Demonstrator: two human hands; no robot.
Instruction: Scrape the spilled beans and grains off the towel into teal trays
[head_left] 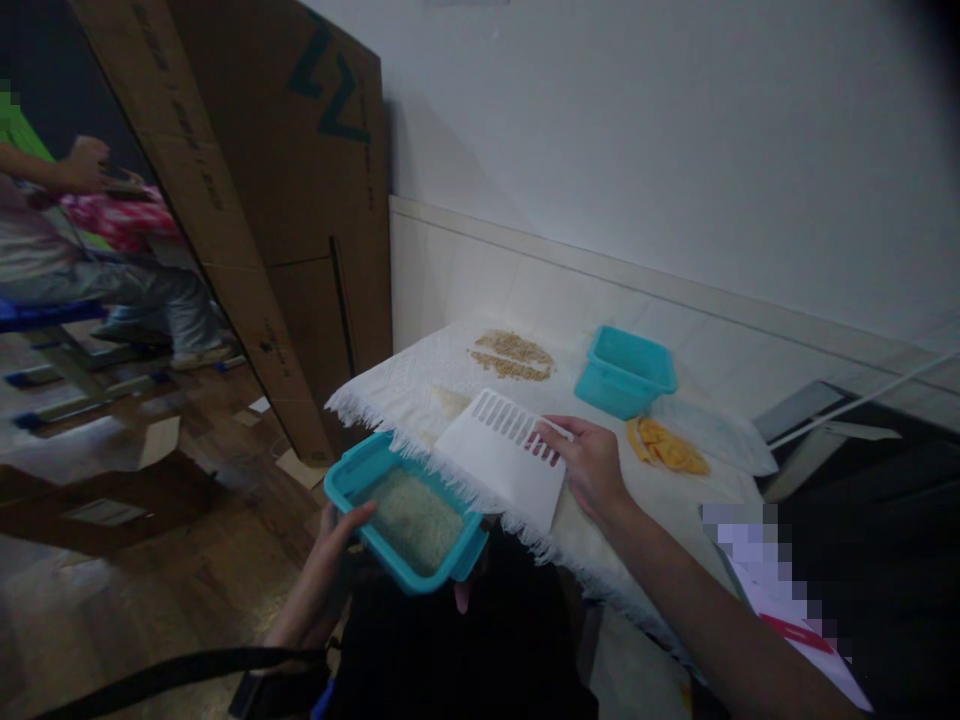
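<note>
My left hand (330,560) grips a teal plastic tub (346,490) from its left side and underneath, with a fingertip showing below it. Pale, rice-like grains (416,515) lie inside the tub, which hangs just off the front edge of the table. My right hand (589,460) is closed on the slotted end of a flat white piece (499,455) with a row of long slots. That piece rests against the cloth, its lower edge near the tub. Behind it, a small pale heap (448,400) shows partly, next to a spread of brown grains (514,355).
A fringed white cloth (382,388) covers the table against the wall. On it stand a second teal tub (626,372), a clear lid (720,435) and a crumpled orange-yellow item (667,445). A tall cardboard box (300,200) stands left; beyond it a person (112,270) sits.
</note>
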